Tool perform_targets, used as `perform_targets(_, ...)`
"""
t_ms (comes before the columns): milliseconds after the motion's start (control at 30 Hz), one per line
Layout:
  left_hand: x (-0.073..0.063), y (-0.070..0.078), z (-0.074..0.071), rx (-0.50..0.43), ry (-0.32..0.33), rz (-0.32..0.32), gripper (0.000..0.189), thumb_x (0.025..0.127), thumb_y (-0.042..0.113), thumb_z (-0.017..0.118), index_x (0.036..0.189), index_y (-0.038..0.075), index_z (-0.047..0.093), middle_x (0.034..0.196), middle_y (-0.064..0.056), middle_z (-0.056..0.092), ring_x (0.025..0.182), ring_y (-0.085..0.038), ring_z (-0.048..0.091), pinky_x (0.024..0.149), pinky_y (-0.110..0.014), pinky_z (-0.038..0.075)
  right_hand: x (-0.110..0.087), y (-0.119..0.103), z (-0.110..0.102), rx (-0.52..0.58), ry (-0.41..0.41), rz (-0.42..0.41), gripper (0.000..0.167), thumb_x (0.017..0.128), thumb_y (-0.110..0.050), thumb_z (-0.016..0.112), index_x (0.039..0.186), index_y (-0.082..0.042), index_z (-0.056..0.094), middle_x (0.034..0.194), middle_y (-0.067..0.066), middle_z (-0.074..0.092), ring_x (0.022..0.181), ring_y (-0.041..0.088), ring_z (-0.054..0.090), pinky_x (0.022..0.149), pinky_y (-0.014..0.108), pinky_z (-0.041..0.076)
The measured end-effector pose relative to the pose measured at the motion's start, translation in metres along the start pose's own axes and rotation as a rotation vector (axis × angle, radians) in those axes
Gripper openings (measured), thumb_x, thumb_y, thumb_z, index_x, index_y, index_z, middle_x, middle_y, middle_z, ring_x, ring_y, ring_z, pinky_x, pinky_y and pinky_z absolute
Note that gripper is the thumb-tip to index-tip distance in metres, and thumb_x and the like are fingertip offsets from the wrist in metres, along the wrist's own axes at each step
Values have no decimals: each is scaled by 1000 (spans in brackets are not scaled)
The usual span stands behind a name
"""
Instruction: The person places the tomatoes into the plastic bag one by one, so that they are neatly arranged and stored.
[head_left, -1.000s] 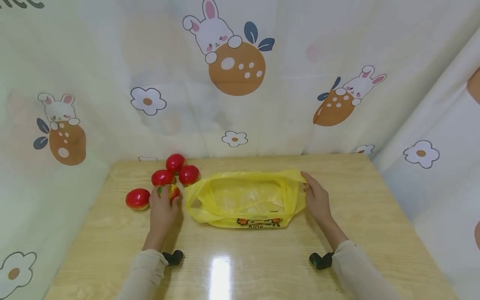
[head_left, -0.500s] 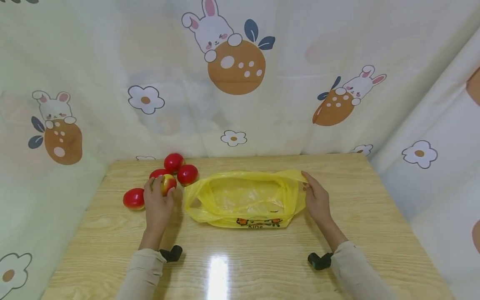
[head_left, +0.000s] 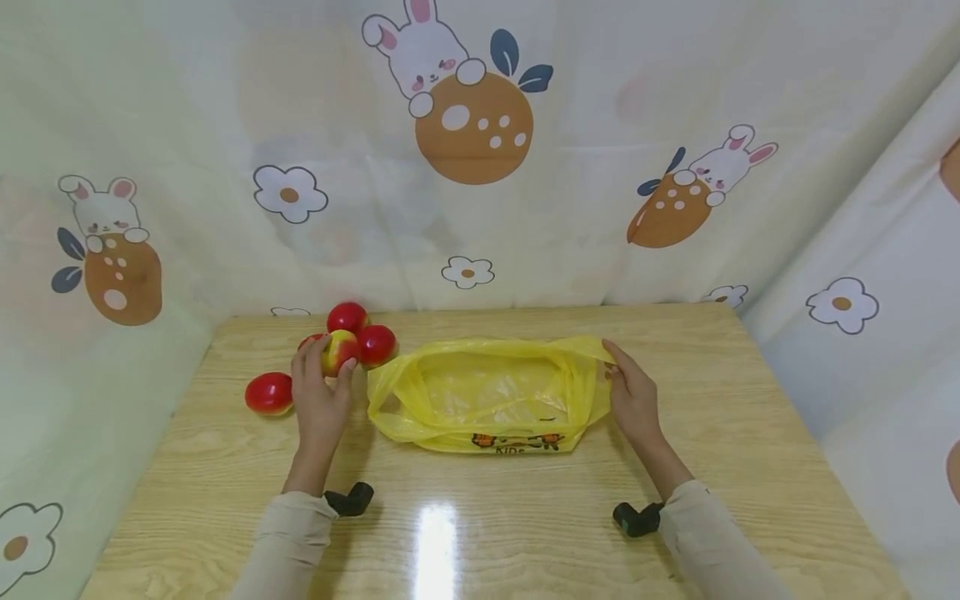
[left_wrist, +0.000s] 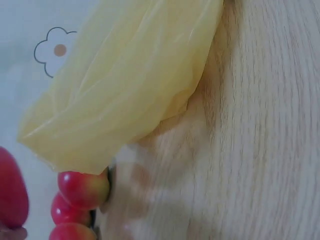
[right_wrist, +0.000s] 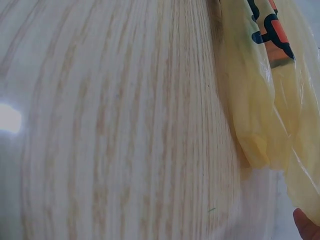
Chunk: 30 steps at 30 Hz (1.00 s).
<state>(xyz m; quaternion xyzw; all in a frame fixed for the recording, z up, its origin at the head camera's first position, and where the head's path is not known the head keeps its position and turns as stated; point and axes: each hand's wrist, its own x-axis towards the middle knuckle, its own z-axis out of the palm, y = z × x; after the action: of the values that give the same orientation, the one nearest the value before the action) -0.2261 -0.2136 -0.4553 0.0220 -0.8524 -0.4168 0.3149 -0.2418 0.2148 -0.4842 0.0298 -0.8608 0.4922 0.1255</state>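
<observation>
Sitting between the grasping left fingers (head_left: 310,357) is a red-yellow fruit (head_left: 342,352); right fingers (head_left: 624,360) pinch a yellow bag (head_left: 442,439).

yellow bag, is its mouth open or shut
Open: the head view shows the yellow bag gaping upward, its inside visible; the right hand holds one end.

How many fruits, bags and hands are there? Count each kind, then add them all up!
Red-and-yellow fruits: 5, one partly hidden
Yellow plastic bag: 1
Hands: 2, left hand and right hand
Total: 8
</observation>
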Motion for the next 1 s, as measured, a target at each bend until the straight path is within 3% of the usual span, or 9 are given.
perform_targets(100,2,4,1,-12,44,15,45,91,11,69,131,-3,51,139,-27,44,130,-42,43,101,-55,46,0,1,1,26,3,5,46,104,2,34,147,-7,43,151,16,43,119,41,57,96,53,49)
perform_targets(267,3,15,3,-46,73,32,44,90,10,70,129,-3,52,141,-26,43,134,-42,40,104,-57,43,0,2,1,29,6,-4,44,104,1,34,146,-5,44,150,19,44,117,43,58,95,54,50)
perform_targets(333,3,21,4,-61,76,44,45,89,9,70,128,-4,52,140,-27,44,133,-42,40,103,-58,43,0,2,1,15,8,-9,44,104,0,34,146,-5,45,149,19,45,116,43,59,91,49,53)
perform_targets(433,1,29,8,-76,63,75,46,90,9,70,130,-5,51,138,-27,45,132,-42,41,100,-57,47,0,2,0,11,6,-5,44,104,0,35,146,-6,45,148,20,46,116,44,59,79,31,56)
perform_targets(533,-2,37,13,-92,48,112,46,91,10,69,131,-5,50,138,-27,46,131,-42,44,95,-57,51,0,2,0,19,3,4,43,105,-1,34,146,-6,45,148,21,45,117,44,58,68,14,48)
perform_targets(600,-3,42,16,-94,42,130,45,91,10,69,130,-5,51,138,-27,46,130,-42,45,97,-58,49,0,2,0,28,4,8,43,105,-2,34,146,-6,45,148,21,45,117,45,58,61,12,44)
perform_targets(800,-4,51,25,-99,21,145,46,90,11,70,130,-4,53,139,-24,47,130,-40,46,103,-56,45,0,5,1,14,12,3,44,104,-1,34,146,-6,45,146,21,47,116,43,60,61,12,45)
perform_targets(1000,-11,58,36,-119,-54,200,46,91,12,69,131,-2,51,139,-25,46,129,-40,47,101,-56,47,1,5,2,15,10,48,46,103,2,34,146,-7,46,142,23,51,115,43,60,50,15,39)
